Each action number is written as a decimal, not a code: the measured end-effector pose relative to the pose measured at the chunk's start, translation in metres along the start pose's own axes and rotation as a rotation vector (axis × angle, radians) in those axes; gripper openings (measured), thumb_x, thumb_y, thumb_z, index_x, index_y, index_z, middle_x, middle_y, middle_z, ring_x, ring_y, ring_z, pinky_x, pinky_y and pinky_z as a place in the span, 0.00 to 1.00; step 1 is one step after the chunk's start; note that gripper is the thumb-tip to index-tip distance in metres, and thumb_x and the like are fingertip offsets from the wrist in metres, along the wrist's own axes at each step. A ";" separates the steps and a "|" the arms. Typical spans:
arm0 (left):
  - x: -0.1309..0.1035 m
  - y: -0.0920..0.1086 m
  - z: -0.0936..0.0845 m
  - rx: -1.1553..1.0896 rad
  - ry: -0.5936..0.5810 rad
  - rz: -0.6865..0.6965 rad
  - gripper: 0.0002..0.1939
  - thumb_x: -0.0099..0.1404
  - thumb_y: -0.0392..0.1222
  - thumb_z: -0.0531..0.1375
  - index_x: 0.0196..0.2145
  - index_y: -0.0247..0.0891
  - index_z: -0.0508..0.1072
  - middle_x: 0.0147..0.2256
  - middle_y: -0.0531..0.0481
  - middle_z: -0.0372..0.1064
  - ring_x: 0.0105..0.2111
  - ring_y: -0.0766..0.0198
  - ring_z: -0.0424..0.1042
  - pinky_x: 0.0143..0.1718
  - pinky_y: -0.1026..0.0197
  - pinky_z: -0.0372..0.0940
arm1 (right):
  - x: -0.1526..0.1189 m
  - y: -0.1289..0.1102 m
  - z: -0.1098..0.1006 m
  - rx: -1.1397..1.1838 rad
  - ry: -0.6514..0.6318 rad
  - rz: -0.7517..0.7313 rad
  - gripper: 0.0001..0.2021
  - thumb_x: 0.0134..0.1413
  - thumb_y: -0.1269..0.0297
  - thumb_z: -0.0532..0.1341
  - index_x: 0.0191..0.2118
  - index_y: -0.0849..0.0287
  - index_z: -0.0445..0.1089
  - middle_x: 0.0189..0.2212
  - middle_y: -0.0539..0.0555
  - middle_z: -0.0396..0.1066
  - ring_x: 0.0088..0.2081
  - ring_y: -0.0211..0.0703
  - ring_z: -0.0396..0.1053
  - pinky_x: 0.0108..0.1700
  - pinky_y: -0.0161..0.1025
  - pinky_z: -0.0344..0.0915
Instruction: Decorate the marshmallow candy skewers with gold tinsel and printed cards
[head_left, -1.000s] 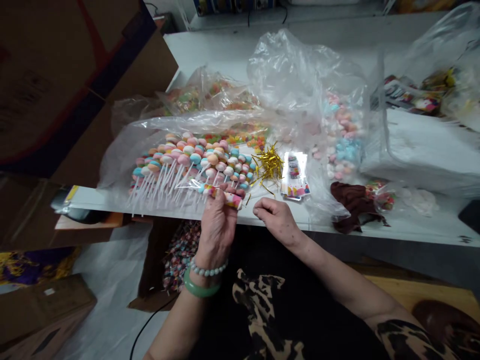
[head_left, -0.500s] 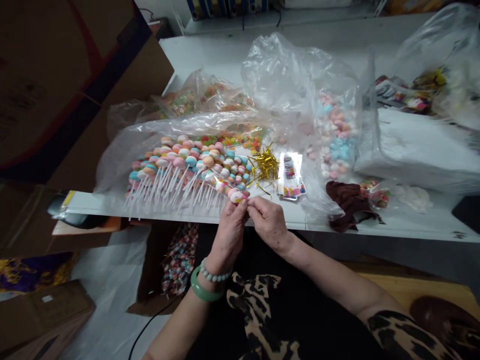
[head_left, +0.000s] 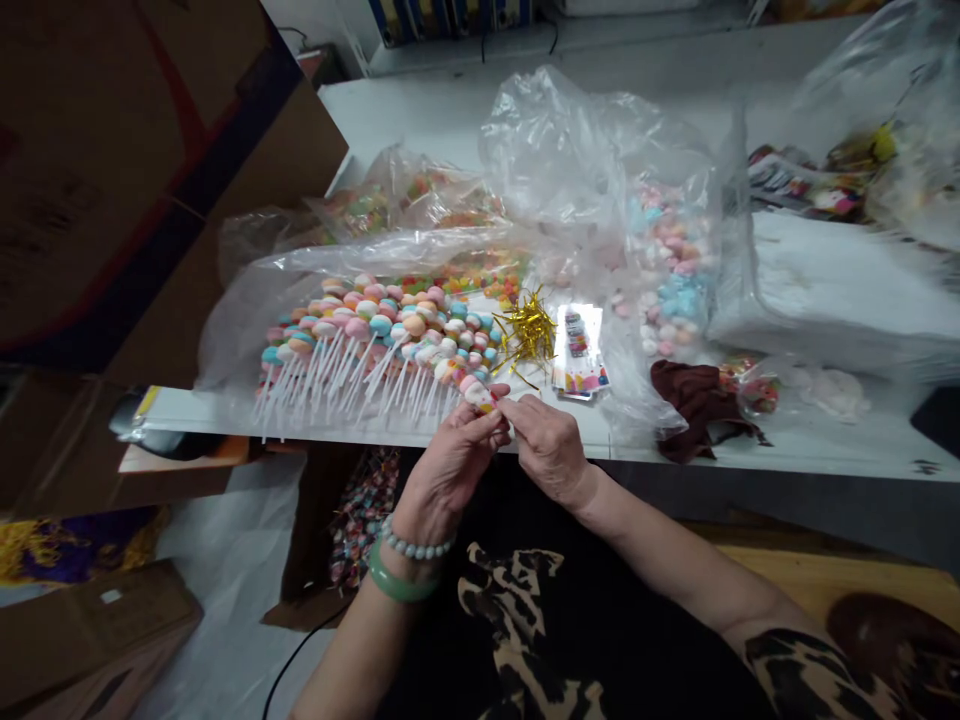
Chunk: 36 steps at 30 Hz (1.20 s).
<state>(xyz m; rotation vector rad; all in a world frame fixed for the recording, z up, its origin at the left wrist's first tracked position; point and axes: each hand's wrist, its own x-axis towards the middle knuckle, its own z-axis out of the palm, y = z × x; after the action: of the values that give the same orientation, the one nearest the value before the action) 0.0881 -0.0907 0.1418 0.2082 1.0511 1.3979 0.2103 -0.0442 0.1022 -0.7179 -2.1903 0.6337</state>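
Observation:
My left hand (head_left: 461,450) is closed on a wrapped marshmallow stick (head_left: 475,392), whose clear wrapper stretches up and left over the pile. Pinched at the lower end of that wrapper is my right hand (head_left: 547,440); what lies between its fingertips is too small to make out. Left of my hands lies a pile of marshmallow sticks (head_left: 356,325), their white sticks pointing to the table's front edge. Gold twist ties (head_left: 529,325) lie in a loose bunch just beyond my hands. Beside them is a stack of printed wrappers (head_left: 580,345).
Bagged gummies (head_left: 450,195) lie behind the pile. A bag of pastel marshmallows (head_left: 675,270) stands right of centre, near a brown cloth (head_left: 686,400) and a clear plastic bin (head_left: 840,270). A large cardboard box (head_left: 247,190) rises at the left. An open box of wrapped sweets (head_left: 364,530) sits below.
My left hand has shifted slightly left and its fingers have spread a little around the wrapped stick. My right hand has moved slightly right. The view has shifted slightly.

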 end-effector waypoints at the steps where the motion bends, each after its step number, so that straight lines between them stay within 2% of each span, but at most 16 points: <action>1: 0.000 0.001 -0.002 -0.018 0.013 0.003 0.14 0.51 0.38 0.70 0.37 0.35 0.77 0.32 0.51 0.73 0.31 0.68 0.70 0.34 0.64 0.63 | 0.000 0.000 0.000 -0.026 -0.003 -0.026 0.17 0.59 0.77 0.49 0.47 0.61 0.71 0.31 0.56 0.71 0.34 0.44 0.69 0.36 0.38 0.65; 4: 0.005 -0.001 -0.012 -0.079 0.130 0.092 0.08 0.50 0.38 0.70 0.27 0.34 0.76 0.29 0.52 0.72 0.30 0.69 0.69 0.35 0.65 0.64 | 0.000 -0.006 0.000 0.005 -0.043 -0.088 0.16 0.60 0.77 0.48 0.45 0.61 0.71 0.31 0.55 0.71 0.32 0.42 0.68 0.36 0.36 0.65; 6: 0.009 -0.004 -0.016 -0.136 0.205 0.138 0.08 0.51 0.38 0.69 0.23 0.33 0.73 0.24 0.53 0.70 0.27 0.71 0.67 0.34 0.67 0.64 | 0.002 -0.014 0.000 0.001 -0.056 -0.082 0.13 0.62 0.73 0.50 0.45 0.60 0.70 0.33 0.55 0.72 0.35 0.42 0.68 0.39 0.37 0.66; 10: 0.008 -0.007 -0.012 -0.178 0.207 0.175 0.07 0.58 0.42 0.65 0.31 0.34 0.76 0.32 0.49 0.74 0.34 0.67 0.72 0.40 0.65 0.66 | 0.008 -0.027 0.003 -0.226 0.009 -0.078 0.14 0.62 0.67 0.56 0.52 0.59 0.66 0.50 0.62 0.69 0.50 0.50 0.65 0.50 0.46 0.62; 13: 0.003 -0.007 -0.002 -0.184 0.145 0.099 0.09 0.61 0.42 0.62 0.37 0.35 0.77 0.38 0.47 0.74 0.42 0.64 0.72 0.46 0.63 0.66 | 0.015 -0.028 0.007 -0.241 -0.017 -0.056 0.11 0.64 0.70 0.52 0.45 0.56 0.70 0.45 0.61 0.72 0.46 0.48 0.67 0.49 0.47 0.60; 15: -0.001 -0.005 0.000 -0.182 0.129 0.031 0.10 0.61 0.43 0.62 0.39 0.37 0.77 0.41 0.47 0.74 0.44 0.64 0.72 0.48 0.62 0.66 | 0.021 -0.027 0.007 -0.080 -0.074 0.030 0.11 0.64 0.68 0.51 0.38 0.57 0.71 0.36 0.59 0.73 0.39 0.46 0.68 0.45 0.45 0.61; 18: -0.007 -0.002 -0.005 -0.113 0.089 0.065 0.15 0.58 0.46 0.65 0.43 0.40 0.77 0.49 0.47 0.72 0.51 0.60 0.69 0.49 0.61 0.66 | 0.029 -0.024 0.005 0.472 -0.162 0.353 0.09 0.61 0.64 0.54 0.32 0.57 0.70 0.26 0.52 0.68 0.29 0.40 0.64 0.35 0.39 0.62; 20: -0.013 0.002 -0.011 0.004 -0.006 0.144 0.17 0.56 0.45 0.67 0.44 0.42 0.77 0.56 0.46 0.68 0.57 0.55 0.64 0.52 0.58 0.64 | 0.031 -0.022 0.004 0.948 -0.309 0.655 0.09 0.59 0.61 0.56 0.31 0.58 0.68 0.20 0.46 0.60 0.20 0.34 0.55 0.26 0.34 0.57; 22: -0.021 0.004 -0.019 0.165 -0.089 0.181 0.14 0.56 0.43 0.67 0.42 0.41 0.78 0.59 0.44 0.64 0.61 0.52 0.59 0.57 0.55 0.60 | 0.028 -0.020 0.003 1.307 -0.486 0.905 0.08 0.56 0.60 0.57 0.30 0.58 0.67 0.16 0.41 0.51 0.15 0.30 0.42 0.21 0.32 0.50; 23: -0.025 0.005 -0.025 0.244 -0.104 0.174 0.12 0.56 0.42 0.67 0.39 0.41 0.79 0.60 0.43 0.64 0.62 0.52 0.58 0.59 0.54 0.57 | 0.025 -0.019 0.003 1.397 -0.556 0.985 0.08 0.55 0.61 0.58 0.29 0.59 0.66 0.16 0.40 0.49 0.15 0.29 0.40 0.21 0.31 0.49; 25: -0.034 0.005 -0.037 0.369 -0.075 0.149 0.07 0.58 0.42 0.66 0.34 0.39 0.79 0.60 0.42 0.64 0.62 0.52 0.57 0.60 0.55 0.55 | 0.017 -0.019 0.002 1.371 -0.606 1.035 0.06 0.53 0.63 0.58 0.28 0.59 0.66 0.16 0.42 0.53 0.15 0.29 0.46 0.22 0.31 0.51; 27: -0.041 0.002 -0.050 0.452 0.012 0.179 0.07 0.59 0.44 0.65 0.29 0.38 0.79 0.57 0.41 0.67 0.59 0.53 0.62 0.57 0.58 0.57 | 0.010 -0.021 0.001 1.109 -0.499 0.949 0.05 0.51 0.65 0.59 0.28 0.59 0.67 0.21 0.47 0.63 0.21 0.32 0.59 0.27 0.32 0.59; 30: -0.045 -0.008 -0.063 0.486 0.082 0.180 0.13 0.59 0.47 0.65 0.24 0.35 0.76 0.37 0.41 0.75 0.41 0.58 0.72 0.45 0.60 0.64 | 0.007 -0.029 0.006 0.817 -0.286 0.767 0.07 0.49 0.64 0.62 0.36 0.57 0.70 0.32 0.50 0.71 0.32 0.37 0.68 0.35 0.34 0.64; 33: -0.042 -0.022 -0.065 0.354 0.011 -0.088 0.18 0.56 0.53 0.66 0.24 0.33 0.75 0.22 0.47 0.69 0.23 0.64 0.69 0.28 0.62 0.64 | 0.010 -0.034 0.019 0.990 -0.259 0.788 0.09 0.49 0.61 0.62 0.37 0.58 0.70 0.31 0.50 0.73 0.29 0.37 0.68 0.33 0.35 0.66; 34: -0.040 -0.026 -0.065 0.307 0.030 -0.150 0.19 0.54 0.54 0.67 0.25 0.32 0.75 0.20 0.49 0.67 0.19 0.65 0.66 0.23 0.63 0.62 | 0.011 -0.033 0.023 1.046 -0.210 0.811 0.08 0.49 0.61 0.62 0.35 0.58 0.69 0.30 0.50 0.73 0.29 0.37 0.69 0.33 0.35 0.67; 36: -0.037 -0.031 -0.066 0.281 0.172 -0.118 0.19 0.51 0.54 0.68 0.26 0.32 0.75 0.18 0.53 0.64 0.15 0.69 0.61 0.17 0.65 0.56 | 0.013 -0.026 0.029 1.051 -0.099 0.818 0.07 0.49 0.63 0.61 0.35 0.59 0.69 0.29 0.50 0.73 0.30 0.38 0.70 0.36 0.36 0.68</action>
<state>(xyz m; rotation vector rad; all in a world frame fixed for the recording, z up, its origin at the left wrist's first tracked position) 0.0705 -0.1591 0.1012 0.2288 1.3815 1.1744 0.1726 -0.0607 0.1072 -0.9401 -1.2262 2.0281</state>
